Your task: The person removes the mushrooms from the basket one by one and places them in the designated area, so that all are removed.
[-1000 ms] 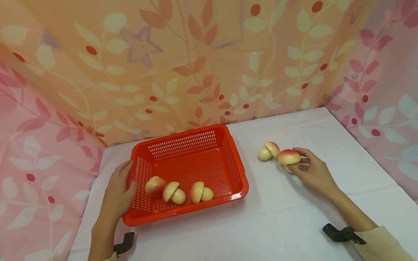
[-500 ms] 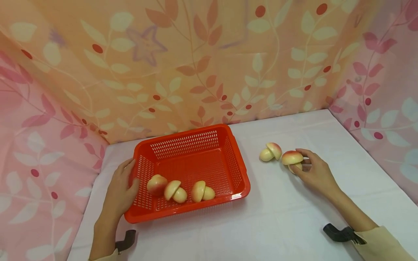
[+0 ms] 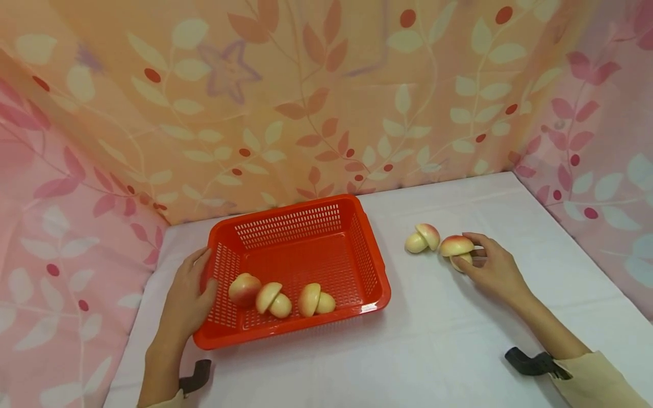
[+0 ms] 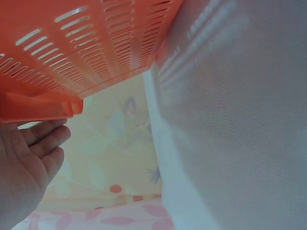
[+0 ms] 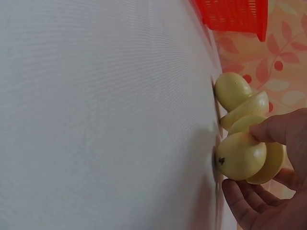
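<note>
Five smooth, glossy mushroom-shaped pieces, cream with red-blushed domed caps. Three (image 3: 267,297) lie by the near wall of a rectangular red plastic basket (image 3: 291,255) with slotted sides, near the far-left corner of the white cloth-covered bench (image 3: 433,351). Two are towards the far edge: one loose piece (image 3: 416,243), and beside it a held piece (image 3: 456,246) — cap uppermost — pinched between the right hand's (image 3: 492,269) thumb and fingers. The left hand (image 3: 185,300), fingers nearly straight, touches the basket's left rim — its thumb's contact is hard to judge.

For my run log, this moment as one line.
right hand: holds mushroom; left hand: at red basket; in basket: three mushrooms; on table: another mushroom
</note>
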A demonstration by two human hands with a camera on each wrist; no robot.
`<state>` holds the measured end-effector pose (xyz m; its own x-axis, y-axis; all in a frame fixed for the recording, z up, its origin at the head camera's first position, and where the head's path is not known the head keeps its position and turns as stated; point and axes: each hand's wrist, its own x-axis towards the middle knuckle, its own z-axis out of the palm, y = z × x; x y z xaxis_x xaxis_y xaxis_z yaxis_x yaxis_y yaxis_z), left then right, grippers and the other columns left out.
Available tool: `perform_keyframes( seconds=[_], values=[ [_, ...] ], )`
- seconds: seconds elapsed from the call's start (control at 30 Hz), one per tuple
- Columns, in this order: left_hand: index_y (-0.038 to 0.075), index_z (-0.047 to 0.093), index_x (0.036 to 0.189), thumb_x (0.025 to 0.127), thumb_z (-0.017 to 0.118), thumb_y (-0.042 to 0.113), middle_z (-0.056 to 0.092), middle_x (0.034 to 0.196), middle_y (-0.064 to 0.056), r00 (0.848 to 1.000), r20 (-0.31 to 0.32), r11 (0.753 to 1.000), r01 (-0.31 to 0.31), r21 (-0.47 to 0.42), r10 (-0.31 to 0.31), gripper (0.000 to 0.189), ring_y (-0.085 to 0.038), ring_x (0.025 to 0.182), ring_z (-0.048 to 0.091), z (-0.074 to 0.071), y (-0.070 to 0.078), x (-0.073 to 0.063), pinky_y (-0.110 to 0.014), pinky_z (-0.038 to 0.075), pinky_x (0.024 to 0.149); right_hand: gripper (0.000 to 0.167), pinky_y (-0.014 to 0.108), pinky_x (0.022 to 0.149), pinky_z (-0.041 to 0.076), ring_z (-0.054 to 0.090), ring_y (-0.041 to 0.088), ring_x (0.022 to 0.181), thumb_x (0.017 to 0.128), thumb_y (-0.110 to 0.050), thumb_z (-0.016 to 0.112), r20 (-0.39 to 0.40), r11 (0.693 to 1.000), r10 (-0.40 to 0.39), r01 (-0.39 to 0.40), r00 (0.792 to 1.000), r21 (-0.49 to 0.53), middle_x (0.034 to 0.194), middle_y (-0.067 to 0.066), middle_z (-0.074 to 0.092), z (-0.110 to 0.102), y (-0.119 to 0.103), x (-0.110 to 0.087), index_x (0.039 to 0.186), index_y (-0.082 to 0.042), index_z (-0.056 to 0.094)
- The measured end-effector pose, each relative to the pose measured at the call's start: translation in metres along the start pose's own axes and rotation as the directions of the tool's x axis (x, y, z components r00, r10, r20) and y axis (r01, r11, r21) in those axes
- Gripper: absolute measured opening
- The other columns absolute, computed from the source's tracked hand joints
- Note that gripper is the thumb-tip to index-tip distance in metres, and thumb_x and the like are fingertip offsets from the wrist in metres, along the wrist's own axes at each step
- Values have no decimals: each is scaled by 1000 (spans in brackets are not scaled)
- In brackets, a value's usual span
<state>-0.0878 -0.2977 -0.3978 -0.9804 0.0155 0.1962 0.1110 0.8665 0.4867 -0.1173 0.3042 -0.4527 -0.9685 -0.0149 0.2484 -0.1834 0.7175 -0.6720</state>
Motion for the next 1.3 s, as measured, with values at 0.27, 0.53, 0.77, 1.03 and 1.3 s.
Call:
perform_keyframes(
  seconds=[0.27, 0.53, 0.77, 1.03, 1.3],
  values=[
    [0, 43, 159, 97, 57, 9, 42, 163, -24, 1000, 9, 1000, 10, 2, -10, 64, -49, 147, 40, -1, 2, 1, -79, 38, 112, 61, 1, 71, 47, 75, 48, 97, 90, -15, 82, 8, 1000, 5, -5, 1000, 7, 127, 35, 67, 2, 1, 1, 142, 6, 57],
    [-1, 42, 159, 97, 56, 7, 42, 162, -25, 1000, -4, 1000, -2, 8, 2, 64, -50, 146, 40, 0, 1, -1, -79, 38, 112, 67, 0, 73, 44, 72, 54, 104, 94, -18, 77, 17, 998, 53, -53, 998, 24, 130, 39, 62, 4, -1, 2, 149, 8, 48],
    [0, 42, 159, 97, 55, 7, 42, 163, -25, 1000, -10, 1000, -3, 1, 3, 65, -50, 147, 40, 0, -2, 0, -79, 38, 112, 62, 4, 72, 48, 76, 49, 100, 95, -19, 76, 13, 998, 67, -67, 998, 7, 124, 39, 67, 5, -3, 1, 145, 8, 52],
    [0, 41, 160, 97, 55, 8, 41, 163, -25, 1000, 1, 1000, 4, -6, -4, 64, -51, 148, 39, -1, -1, 0, -79, 38, 112, 61, 2, 72, 47, 75, 51, 100, 96, -18, 75, 5, 999, 45, -45, 999, 9, 127, 39, 64, 2, -1, 0, 145, 10, 52],
    [-1, 43, 159, 97, 55, 7, 42, 163, -24, 1000, -1, 1000, -4, -13, 4, 63, -49, 148, 40, 1, -2, 1, -78, 37, 113, 63, 5, 73, 50, 75, 52, 103, 98, -20, 73, 36, 999, 44, -45, 998, 1, 132, 39, 62, -1, 2, -1, 147, 11, 49]
  ],
)
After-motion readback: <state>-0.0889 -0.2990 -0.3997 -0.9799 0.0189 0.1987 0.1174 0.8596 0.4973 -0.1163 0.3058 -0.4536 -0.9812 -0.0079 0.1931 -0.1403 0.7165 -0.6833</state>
